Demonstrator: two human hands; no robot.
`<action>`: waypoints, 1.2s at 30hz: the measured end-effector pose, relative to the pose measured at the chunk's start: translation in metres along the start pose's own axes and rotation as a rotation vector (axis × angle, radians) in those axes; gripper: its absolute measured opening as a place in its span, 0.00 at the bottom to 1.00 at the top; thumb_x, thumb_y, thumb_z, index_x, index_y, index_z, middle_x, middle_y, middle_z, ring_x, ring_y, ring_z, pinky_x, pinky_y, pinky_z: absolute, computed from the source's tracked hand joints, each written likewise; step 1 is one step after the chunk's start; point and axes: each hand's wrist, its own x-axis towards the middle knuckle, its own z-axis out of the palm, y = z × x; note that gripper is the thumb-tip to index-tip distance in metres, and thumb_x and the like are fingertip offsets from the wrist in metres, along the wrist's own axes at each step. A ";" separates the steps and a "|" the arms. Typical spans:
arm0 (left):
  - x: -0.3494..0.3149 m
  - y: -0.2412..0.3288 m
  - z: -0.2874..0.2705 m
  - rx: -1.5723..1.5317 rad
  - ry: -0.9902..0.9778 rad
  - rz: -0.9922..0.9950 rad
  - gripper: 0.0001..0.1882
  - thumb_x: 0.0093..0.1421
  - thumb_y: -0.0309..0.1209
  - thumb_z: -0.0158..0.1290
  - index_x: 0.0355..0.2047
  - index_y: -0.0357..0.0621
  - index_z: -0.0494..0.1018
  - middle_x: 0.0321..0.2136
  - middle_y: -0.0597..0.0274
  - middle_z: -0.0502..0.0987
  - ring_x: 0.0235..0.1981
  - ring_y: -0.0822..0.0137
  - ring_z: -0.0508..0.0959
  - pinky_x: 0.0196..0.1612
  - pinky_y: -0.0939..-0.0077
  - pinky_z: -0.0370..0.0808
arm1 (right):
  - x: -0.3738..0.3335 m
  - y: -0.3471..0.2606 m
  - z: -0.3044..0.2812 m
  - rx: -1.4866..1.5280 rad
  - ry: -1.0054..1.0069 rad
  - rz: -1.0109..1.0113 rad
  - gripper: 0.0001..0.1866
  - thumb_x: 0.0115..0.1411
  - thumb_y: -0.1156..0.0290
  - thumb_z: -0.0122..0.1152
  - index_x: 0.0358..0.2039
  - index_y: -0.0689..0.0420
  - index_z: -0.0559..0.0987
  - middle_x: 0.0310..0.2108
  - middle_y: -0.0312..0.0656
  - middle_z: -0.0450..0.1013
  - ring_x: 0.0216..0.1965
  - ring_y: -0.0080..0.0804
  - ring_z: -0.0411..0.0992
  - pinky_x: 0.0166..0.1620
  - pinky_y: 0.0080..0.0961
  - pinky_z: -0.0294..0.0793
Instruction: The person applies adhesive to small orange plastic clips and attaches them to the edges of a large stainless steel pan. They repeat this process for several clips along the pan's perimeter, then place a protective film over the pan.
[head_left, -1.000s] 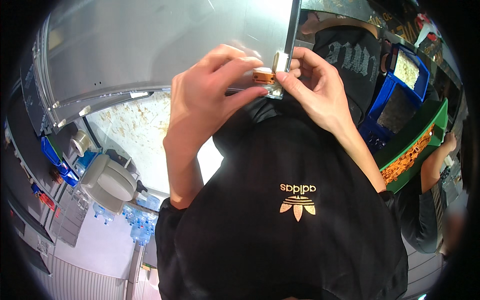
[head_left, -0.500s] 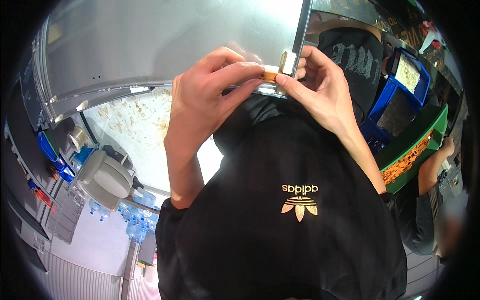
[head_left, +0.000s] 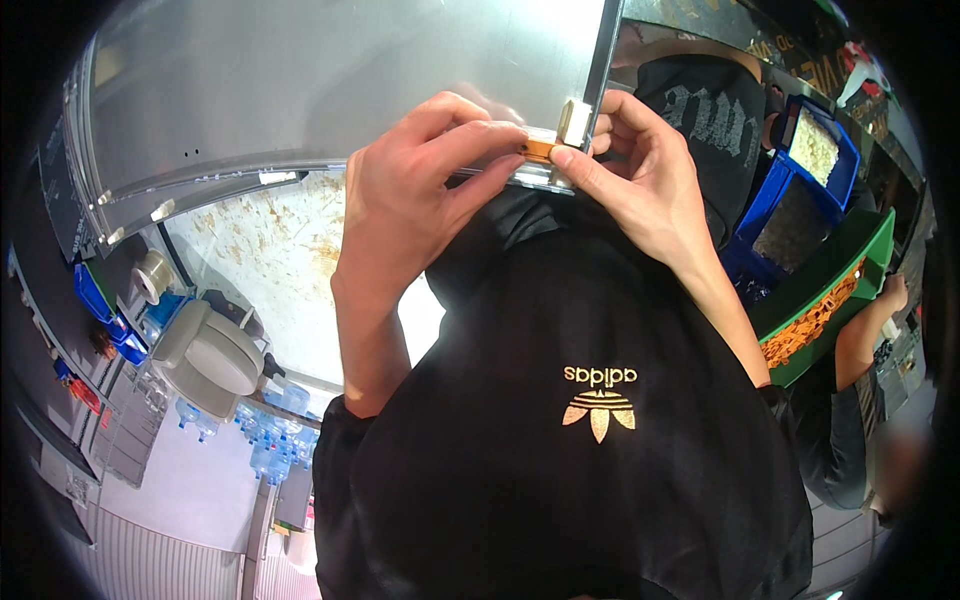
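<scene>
Between my two hands is a small orange block-like piece (head_left: 539, 150), at the near edge of a large grey metal panel (head_left: 330, 90). Thumb and index finger of my left hand (head_left: 425, 180) pinch its left end. My right hand (head_left: 640, 165) presses its thumb on the right end, with the other fingers curled behind the panel's dark side edge. Just above that thumb, a cream-coloured block (head_left: 574, 124) sits at the panel's corner. Clear plastic or glass shows around the orange piece; its exact shape is mostly covered by my fingers.
On the right stand blue bins (head_left: 790, 205) with small pale and dark parts, and a green bin (head_left: 830, 290) of orange pieces. A co-worker's arm (head_left: 865, 335) reaches beside it. A grey chair (head_left: 210, 355), a wire spool (head_left: 153, 277) and water bottles (head_left: 275, 440) are at left.
More of the orange piece shows between my fingertips, as it and my fingers have shifted very slightly. Both hands otherwise keep their place at the panel's corner.
</scene>
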 end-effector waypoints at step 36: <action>-0.028 0.021 0.085 -1.297 0.384 -0.666 0.19 0.70 0.37 0.58 0.52 0.36 0.72 0.45 0.57 0.79 0.44 0.67 0.82 0.37 0.71 0.85 | 0.000 0.001 -0.010 0.039 0.020 0.078 0.21 0.67 0.62 0.68 0.52 0.66 0.79 0.35 0.34 0.80 0.33 0.17 0.76 0.39 0.18 0.77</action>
